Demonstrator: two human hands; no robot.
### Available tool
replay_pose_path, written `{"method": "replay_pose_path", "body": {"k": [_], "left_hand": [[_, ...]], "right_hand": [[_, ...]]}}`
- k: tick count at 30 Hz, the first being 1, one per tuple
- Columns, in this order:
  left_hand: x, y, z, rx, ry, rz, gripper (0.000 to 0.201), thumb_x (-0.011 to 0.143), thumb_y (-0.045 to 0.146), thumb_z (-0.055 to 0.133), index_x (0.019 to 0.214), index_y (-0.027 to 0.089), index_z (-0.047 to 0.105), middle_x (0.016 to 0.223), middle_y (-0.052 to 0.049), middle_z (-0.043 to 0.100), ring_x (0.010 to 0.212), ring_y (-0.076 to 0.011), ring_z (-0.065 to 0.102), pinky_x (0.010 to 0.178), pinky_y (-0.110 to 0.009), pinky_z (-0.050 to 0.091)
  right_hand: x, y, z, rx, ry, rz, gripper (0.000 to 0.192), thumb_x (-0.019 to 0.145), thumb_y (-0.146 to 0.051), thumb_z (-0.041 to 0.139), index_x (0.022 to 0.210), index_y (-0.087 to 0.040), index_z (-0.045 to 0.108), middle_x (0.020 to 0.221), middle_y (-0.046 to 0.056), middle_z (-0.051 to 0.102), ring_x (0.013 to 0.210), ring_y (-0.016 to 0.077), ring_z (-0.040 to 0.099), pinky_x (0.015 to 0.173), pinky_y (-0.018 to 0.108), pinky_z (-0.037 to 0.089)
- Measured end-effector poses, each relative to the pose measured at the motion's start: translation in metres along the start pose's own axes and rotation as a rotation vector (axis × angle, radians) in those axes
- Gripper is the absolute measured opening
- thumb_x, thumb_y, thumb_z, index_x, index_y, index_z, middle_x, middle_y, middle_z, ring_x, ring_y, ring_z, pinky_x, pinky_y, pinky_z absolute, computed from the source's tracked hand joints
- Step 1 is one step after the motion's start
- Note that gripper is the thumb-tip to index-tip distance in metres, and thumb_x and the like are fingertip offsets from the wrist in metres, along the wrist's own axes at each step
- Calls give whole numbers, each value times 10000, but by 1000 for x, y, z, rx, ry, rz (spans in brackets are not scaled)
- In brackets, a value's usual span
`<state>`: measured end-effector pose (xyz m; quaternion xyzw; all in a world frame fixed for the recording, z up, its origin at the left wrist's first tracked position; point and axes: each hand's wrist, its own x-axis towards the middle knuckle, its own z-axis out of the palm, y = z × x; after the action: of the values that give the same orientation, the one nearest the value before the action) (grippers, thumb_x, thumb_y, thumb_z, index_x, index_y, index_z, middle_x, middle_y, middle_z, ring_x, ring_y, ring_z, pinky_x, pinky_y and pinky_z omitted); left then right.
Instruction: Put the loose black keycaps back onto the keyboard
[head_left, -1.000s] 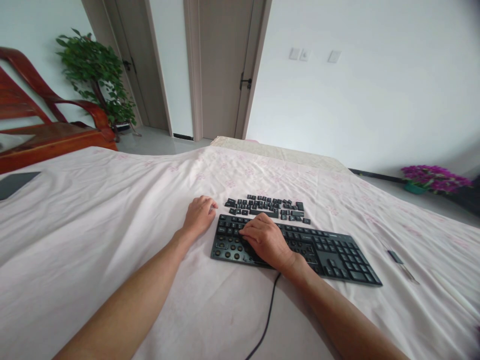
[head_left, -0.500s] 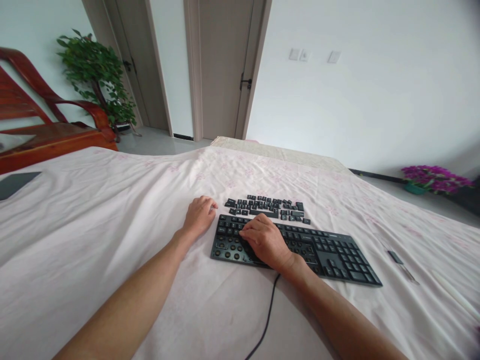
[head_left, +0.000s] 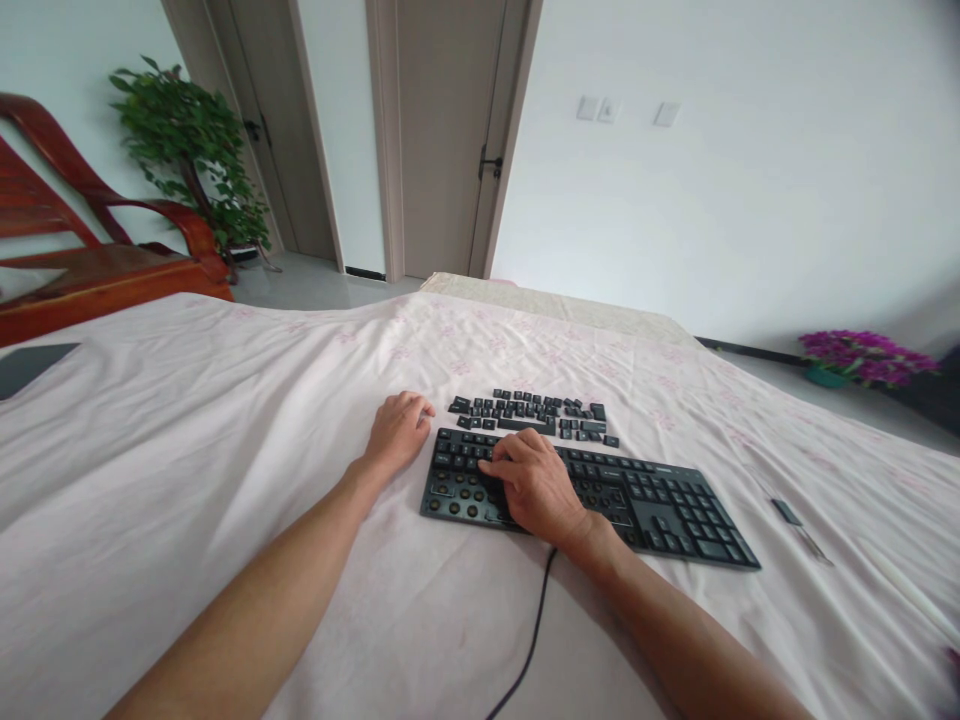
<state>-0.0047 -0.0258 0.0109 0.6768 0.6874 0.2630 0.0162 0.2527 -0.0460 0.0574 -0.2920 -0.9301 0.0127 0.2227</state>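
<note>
A black keyboard (head_left: 645, 495) lies on a pale pink sheet (head_left: 225, 420), its left part showing bare round switch posts where caps are off. Several loose black keycaps (head_left: 529, 412) sit in rows just beyond it. My right hand (head_left: 534, 485) rests on the keyboard's left-middle keys, fingers curled down; whether it pinches a cap is hidden. My left hand (head_left: 399, 430) lies on the sheet at the keyboard's far-left corner, fingers loosely bent and touching its edge. The keyboard's black cable (head_left: 534, 625) runs toward me.
A small dark tool (head_left: 789, 512) and a thin pale stick (head_left: 911, 590) lie on the sheet to the right. A dark flat object (head_left: 30, 362) sits at the left edge. A wooden chair (head_left: 97, 255), a green plant (head_left: 191, 150), doors and purple flowers (head_left: 866, 357) stand beyond.
My right hand has shifted very slightly toward me and left on the keys. My left hand and the keycaps stay where they were.
</note>
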Motion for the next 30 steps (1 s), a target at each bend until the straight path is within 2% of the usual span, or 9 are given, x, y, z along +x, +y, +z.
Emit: {"method": "replay_pose_path", "body": {"k": [7, 10, 12, 13, 16, 19, 26, 30], "left_hand": [[-2, 2, -3, -5, 0, 13, 218, 830, 147, 511, 962, 241, 657, 1107, -49, 637, 1076, -231, 529, 964, -364, 398], [-2, 2, -4, -13, -19, -3, 216, 824, 148, 516, 962, 241, 654, 1120, -47, 635, 1085, -229, 526, 975, -361, 395], [-2, 2, -3, -16, -20, -6, 217, 824, 148, 514, 966, 240, 651, 1125, -46, 634, 1094, -228, 524, 987, -364, 390], [-1, 2, -3, -15, -16, -3, 216, 825, 147, 512, 965, 239, 650, 1122, -46, 633, 1094, -228, 524, 990, -365, 389], [0, 1, -2, -6, -2, 12, 206, 829, 149, 513, 958, 237, 647, 1108, -47, 632, 1084, -227, 529, 989, -365, 393], [0, 1, -2, -2, -4, 19, 195, 844, 166, 509, 960, 237, 649, 1111, -49, 632, 1074, -233, 533, 980, -374, 400], [1, 1, -1, -13, 1, 23, 214, 838, 145, 505, 959, 235, 656, 1115, -53, 631, 1082, -238, 532, 973, -381, 406], [1, 1, 0, -12, -1, 17, 212, 839, 147, 513, 961, 240, 659, 1124, -54, 632, 1086, -236, 535, 979, -383, 403]], "right_hand": [[-2, 2, -1, 32, -21, 43, 478, 818, 13, 532, 1043, -331, 775, 905, 48, 644, 873, 208, 494, 752, 357, 388], [5, 23, -10, 148, 105, 128, 507, 817, 35, 481, 1002, -326, 786, 931, 36, 670, 865, 191, 539, 788, 346, 430], [12, 47, -21, 171, 252, 240, 446, 856, -17, 472, 1001, -299, 787, 922, 41, 681, 872, 193, 572, 833, 361, 448], [16, 60, -26, 151, 266, 282, 409, 861, -48, 492, 1010, -291, 787, 924, 44, 685, 888, 201, 582, 857, 372, 449], [28, 92, -37, 88, 185, 368, 328, 840, -104, 560, 984, -282, 796, 963, 44, 707, 926, 213, 601, 884, 365, 454], [41, 108, -35, 30, 72, 443, 276, 826, -147, 614, 973, -294, 796, 989, 27, 725, 978, 221, 602, 882, 341, 461], [77, 108, -9, -109, -97, 461, 175, 853, -238, 650, 932, -281, 800, 1024, 35, 728, 1013, 242, 560, 892, 343, 438], [98, 108, -1, -166, -133, 447, 173, 859, -234, 648, 923, -269, 804, 1070, 59, 716, 1023, 249, 528, 885, 349, 414]]}}
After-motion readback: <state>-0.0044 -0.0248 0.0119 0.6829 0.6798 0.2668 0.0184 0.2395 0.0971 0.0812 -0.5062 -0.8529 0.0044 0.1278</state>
